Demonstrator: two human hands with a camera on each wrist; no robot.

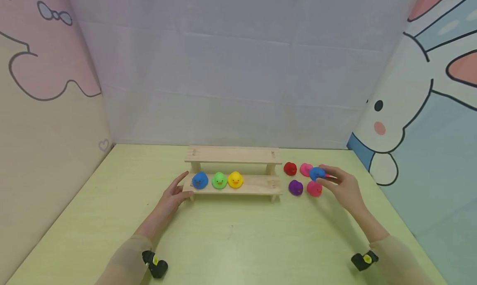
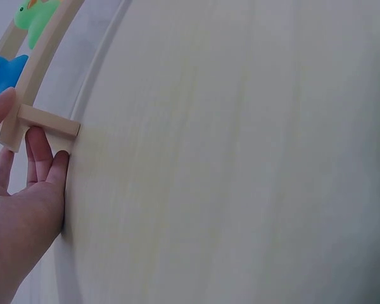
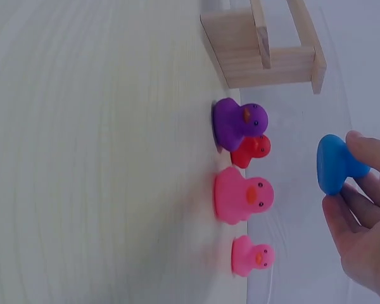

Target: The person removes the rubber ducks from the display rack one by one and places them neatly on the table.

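Left grip (image 1: 173,196): clasped about the left end of the lower tier (image 1: 261,184) of the wooden two-tier rack (image 1: 232,154), far from the lifted duck.

Wooden rack, on the counter (image 1: 231,239): long axis running left to right. On its lower tier, in a row, I count the seated blue duck (image 1: 200,180), the green duck (image 1: 219,180) and the yellow duck (image 1: 235,179). The tier's board runs on rightward past the yellow one.

Loose on the counter, just right of the rack: red duck (image 1: 290,168), with purple duck (image 1: 296,187) in front of it; then small pink duck (image 1: 306,169) and large pink duck (image 1: 314,189). More pink shows behind my lifted item; partly hidden, I cannot tell its shape.

Lifted blue duck (image 1: 317,174): pinched between thumb and fingers of the right grip (image 1: 343,187), at the fingertips, on the grip's left. In the right wrist view I read it as roughly upright, flat base downward, apart from the counter. The rack's right end lies to its left; I judge this leftward offset, along the rack's long axis, to be the governing relation, with the right grip the nearer.
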